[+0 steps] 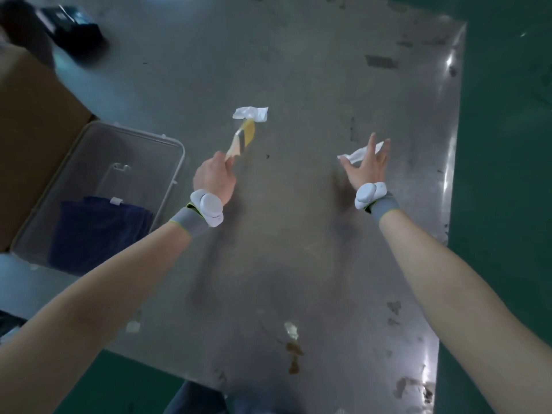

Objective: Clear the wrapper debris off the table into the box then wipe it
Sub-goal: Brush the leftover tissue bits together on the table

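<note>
Nearest, brown smears and a scrap of debris (291,329) lie near the near edge of the steel table (313,70), not yet dealt with. At near left a clear plastic box (176,144) sits beside a cardboard carton (38,138), with a folded dark blue cloth (98,231) lying in or on it; I cannot tell whether a lid covers it.

I judge the debris stage under way, the wiping not begun. Two risks stand out: the light wrappers could slide off the smooth table's right edge if swept outward, and the dangling yellow wrapper could slip from its narrow grip on the way to the box.

Mid-table, my left hand (213,182) is curled, pinching the near end of a yellow-and-black wrapper (243,138) that stretches away from it. Its far end touches or overlaps a crumpled white wrapper (251,113) on the table. My right hand (366,168) is spread wide, fingers straight, over a white scrap (357,155); whether the fingers touch it I cannot tell.

Farthest, a blurred dark object (71,28) sits at the far left.
</note>
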Demonstrator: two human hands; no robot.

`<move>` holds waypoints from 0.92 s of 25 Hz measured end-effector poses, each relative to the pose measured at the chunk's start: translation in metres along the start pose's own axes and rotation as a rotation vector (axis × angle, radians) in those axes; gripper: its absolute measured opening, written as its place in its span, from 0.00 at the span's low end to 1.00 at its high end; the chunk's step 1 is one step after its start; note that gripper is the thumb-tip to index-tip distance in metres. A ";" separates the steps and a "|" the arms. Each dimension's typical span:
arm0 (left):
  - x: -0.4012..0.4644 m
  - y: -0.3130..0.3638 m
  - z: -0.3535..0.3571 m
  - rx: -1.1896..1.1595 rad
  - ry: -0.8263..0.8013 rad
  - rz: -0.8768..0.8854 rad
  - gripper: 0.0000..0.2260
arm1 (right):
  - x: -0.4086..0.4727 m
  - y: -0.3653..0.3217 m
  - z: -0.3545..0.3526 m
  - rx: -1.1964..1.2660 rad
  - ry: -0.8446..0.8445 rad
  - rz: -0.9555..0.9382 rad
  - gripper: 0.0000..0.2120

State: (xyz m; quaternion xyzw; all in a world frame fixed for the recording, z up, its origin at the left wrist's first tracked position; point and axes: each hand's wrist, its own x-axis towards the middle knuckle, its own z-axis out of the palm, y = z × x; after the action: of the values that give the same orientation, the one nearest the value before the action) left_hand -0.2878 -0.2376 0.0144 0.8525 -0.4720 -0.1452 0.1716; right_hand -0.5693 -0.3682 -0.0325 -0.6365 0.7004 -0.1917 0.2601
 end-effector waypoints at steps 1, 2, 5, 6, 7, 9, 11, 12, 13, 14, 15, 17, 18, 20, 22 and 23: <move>0.013 -0.001 -0.002 0.045 0.037 -0.045 0.14 | 0.010 0.000 0.008 -0.023 0.000 -0.003 0.43; 0.027 -0.001 -0.005 0.081 0.060 -0.093 0.14 | 0.016 -0.002 0.015 -0.041 -0.003 0.004 0.43; 0.065 0.006 -0.014 0.176 0.075 -0.154 0.15 | 0.025 -0.009 0.034 -0.084 -0.011 0.046 0.43; 0.076 0.009 -0.015 0.203 0.053 -0.140 0.14 | 0.027 -0.011 0.038 -0.086 -0.008 0.057 0.42; 0.086 0.013 -0.014 0.221 0.021 -0.118 0.14 | 0.028 -0.012 0.041 -0.080 0.001 0.063 0.41; 0.100 0.019 -0.007 0.248 -0.045 -0.060 0.12 | 0.030 -0.014 0.044 -0.041 -0.006 0.031 0.41; 0.104 0.029 0.001 0.280 -0.099 0.003 0.11 | 0.035 -0.014 0.046 -0.026 -0.069 -0.057 0.44; 0.103 0.034 0.006 0.292 -0.116 0.032 0.12 | 0.036 -0.014 0.046 -0.032 -0.108 -0.107 0.47; 0.099 0.039 0.009 0.297 -0.128 0.063 0.12 | 0.037 -0.015 0.045 -0.036 -0.145 -0.155 0.50; 0.094 0.044 0.013 0.292 -0.136 0.097 0.13 | 0.037 -0.016 0.044 -0.027 -0.183 -0.193 0.52; 0.089 0.048 0.017 0.281 -0.140 0.134 0.13 | 0.037 -0.019 0.043 -0.006 -0.216 -0.220 0.55; 0.077 0.054 0.025 0.257 -0.149 0.203 0.12 | 0.035 -0.024 0.043 0.031 -0.261 -0.258 0.59; 0.071 0.057 0.029 0.248 -0.157 0.232 0.12 | 0.035 -0.026 0.045 0.040 -0.273 -0.272 0.61; 0.061 0.064 0.036 0.227 -0.157 0.249 0.12 | 0.036 -0.028 0.048 0.045 -0.273 -0.289 0.63; 0.058 0.070 0.034 0.196 -0.089 0.173 0.12 | 0.041 -0.030 0.049 0.043 -0.267 -0.287 0.63; 0.061 0.071 0.031 0.175 -0.036 0.112 0.12 | 0.044 -0.031 0.050 0.039 -0.267 -0.285 0.63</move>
State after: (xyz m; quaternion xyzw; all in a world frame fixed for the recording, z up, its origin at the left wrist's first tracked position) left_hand -0.3230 -0.3294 0.0120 0.8337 -0.5328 -0.1089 0.0956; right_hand -0.5169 -0.4121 -0.0588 -0.7438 0.5586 -0.1539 0.3333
